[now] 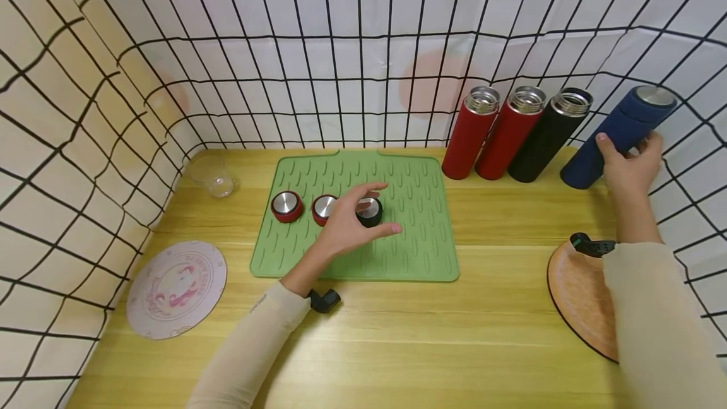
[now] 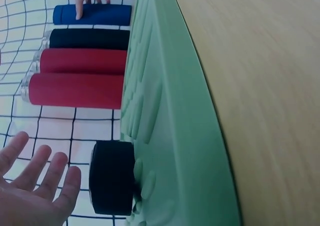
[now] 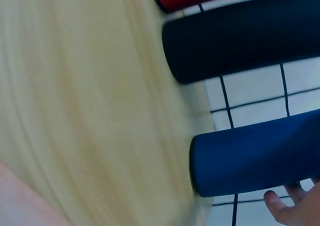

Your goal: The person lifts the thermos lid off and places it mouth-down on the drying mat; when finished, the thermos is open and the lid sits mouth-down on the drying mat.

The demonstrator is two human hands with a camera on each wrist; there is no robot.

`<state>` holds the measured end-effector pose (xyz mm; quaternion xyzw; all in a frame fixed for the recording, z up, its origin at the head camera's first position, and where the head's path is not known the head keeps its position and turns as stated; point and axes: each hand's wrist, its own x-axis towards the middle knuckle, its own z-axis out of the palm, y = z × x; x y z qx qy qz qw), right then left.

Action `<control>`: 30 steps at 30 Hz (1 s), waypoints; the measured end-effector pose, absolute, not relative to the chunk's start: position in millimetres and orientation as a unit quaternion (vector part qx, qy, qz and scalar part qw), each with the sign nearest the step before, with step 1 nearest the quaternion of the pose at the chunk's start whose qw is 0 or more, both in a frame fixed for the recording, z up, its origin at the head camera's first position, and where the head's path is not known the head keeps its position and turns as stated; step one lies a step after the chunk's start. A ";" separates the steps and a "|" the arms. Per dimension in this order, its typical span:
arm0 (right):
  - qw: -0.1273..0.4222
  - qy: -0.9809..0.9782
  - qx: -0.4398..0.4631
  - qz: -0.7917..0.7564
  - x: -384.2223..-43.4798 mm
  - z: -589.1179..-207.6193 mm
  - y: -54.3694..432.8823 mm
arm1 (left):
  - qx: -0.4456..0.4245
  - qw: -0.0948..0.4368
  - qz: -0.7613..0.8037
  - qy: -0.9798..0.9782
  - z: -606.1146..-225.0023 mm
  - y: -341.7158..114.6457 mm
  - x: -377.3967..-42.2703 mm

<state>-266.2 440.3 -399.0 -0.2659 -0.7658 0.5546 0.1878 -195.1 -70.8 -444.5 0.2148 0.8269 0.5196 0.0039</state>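
Note:
My right hand [image 1: 633, 166] holds a blue thermos bottle [image 1: 593, 144] around its upper half, thumb on the near side. Its lid [image 1: 654, 96], with a silver top, is on. Over the green drying mat [image 1: 420, 251], my left hand [image 1: 348, 223] hovers with thumb and fingers spread wide beside a black bottle lid [image 1: 372, 218]. In the left wrist view, a gap shows between those fingers [image 2: 72, 183] and the black lid [image 2: 112, 178]. Two red lids, one at the mat's left [image 1: 286, 207] and one partly behind the hand [image 1: 324, 208], sit in line with it.
Two lidless red bottles [image 1: 467, 137] and a lidless black bottle [image 1: 545, 144] stand left of the blue one, along the grid-patterned back wall. A clear glass [image 1: 218, 183] and a round unicorn mat [image 1: 177, 289] are at left. An orange round mat [image 1: 585, 308] lies under the right forearm.

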 end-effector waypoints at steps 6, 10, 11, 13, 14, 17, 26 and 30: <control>0.238 -0.756 -0.243 0.559 -257.1 -400.9 420.2 | 0.237 0.003 0.530 0.814 -444.5 -68.4 -197.1; 0.282 -0.728 -0.198 0.592 -246.9 -400.5 407.7 | 0.248 -0.001 0.537 0.806 -442.5 -67.0 -197.1; 0.292 -0.721 -0.185 0.601 -244.6 -400.5 404.5 | 0.251 -0.003 0.538 0.805 -441.9 -66.6 -197.1; 0.307 -0.705 -0.161 0.619 -239.4 -400.0 397.6 | 0.256 -0.007 0.540 0.802 -439.5 -65.9 -196.6; 0.313 -0.701 -0.149 0.623 -236.9 -400.0 394.2 | 0.259 -0.008 0.541 0.800 -438.4 -65.7 -196.4; 0.326 -0.708 -0.114 0.616 -228.4 -399.8 382.5 | 0.266 -0.018 0.542 0.797 -434.7 -65.9 -196.0; 0.330 -0.689 0.030 0.645 -207.1 -394.2 333.1 | 0.286 -0.041 0.555 0.780 -419.9 -68.3 -196.1; 0.317 -0.703 0.103 0.628 -200.6 -391.7 308.5 | 0.297 -0.052 0.563 0.770 -411.0 -67.6 -194.5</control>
